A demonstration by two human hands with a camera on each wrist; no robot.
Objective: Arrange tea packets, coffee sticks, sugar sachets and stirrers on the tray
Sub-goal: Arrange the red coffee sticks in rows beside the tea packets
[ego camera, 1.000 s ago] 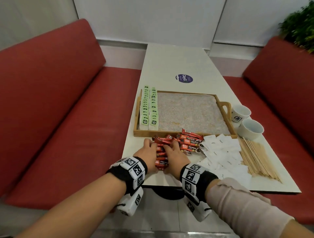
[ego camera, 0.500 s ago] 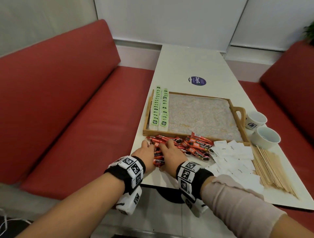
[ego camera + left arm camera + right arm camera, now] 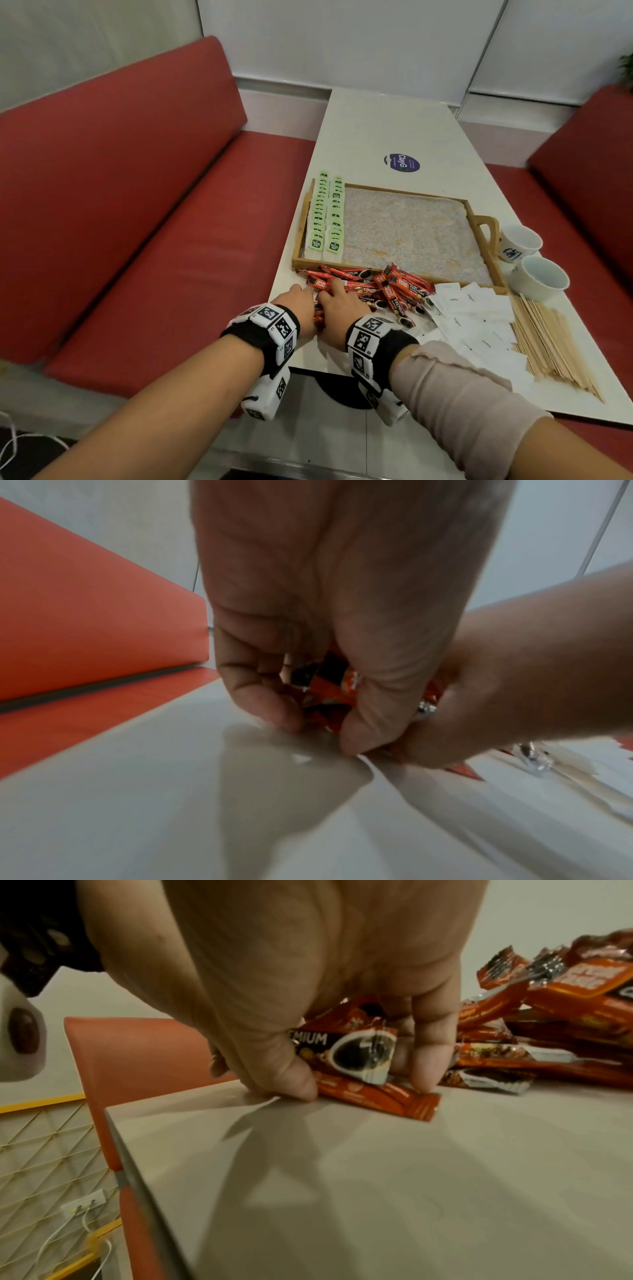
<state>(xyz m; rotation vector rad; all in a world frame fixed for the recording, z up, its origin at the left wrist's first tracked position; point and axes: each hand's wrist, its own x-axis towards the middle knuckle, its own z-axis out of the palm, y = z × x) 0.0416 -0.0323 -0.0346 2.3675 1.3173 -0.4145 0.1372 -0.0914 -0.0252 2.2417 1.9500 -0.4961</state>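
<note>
White table (image 3: pixel 387 130), red benches (image 3: pixel 144 192), two cups (image 3: pixel 531 260) beside tray (image 3: pixel 486 240)

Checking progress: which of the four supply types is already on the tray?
The green tea packets, lined in two rows along the tray's left side. Coffee sticks, sugar sachets and stirrers lie on the table.

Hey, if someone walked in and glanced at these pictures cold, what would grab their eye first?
Probably both hands, the left hand and right hand, gathering a bundle of red coffee sticks at the table's near edge, just in front of the wooden tray. Next, two neat rows of green tea packets along the tray's left side, and the big red benches flanking the table.
</note>
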